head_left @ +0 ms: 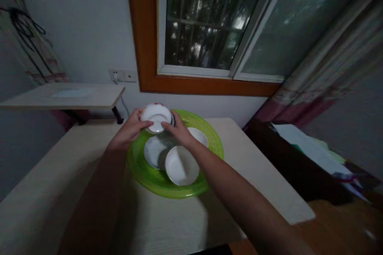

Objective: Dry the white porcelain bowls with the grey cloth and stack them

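Between my two hands is a white bowl [156,113] with red marks near its far edge, tilted so its underside and foot ring face me. My left hand [131,127] grips its left side, thumb on the base. On the opposite side my right hand [180,129] holds it the same way. Below lies a round green tray [176,193]. On it are a wide, shallow white dish [154,153], a deeper white bowl [182,167] at the near side, and another white dish [200,136], partly hidden behind my right forearm.
The tray rests on a pale wooden table [167,223] against the wall. A raised shelf [68,95] stands at the left, near a wall socket [122,75]. Behind is a window [206,20]. Papers [314,149] lie on a dark surface at the right.
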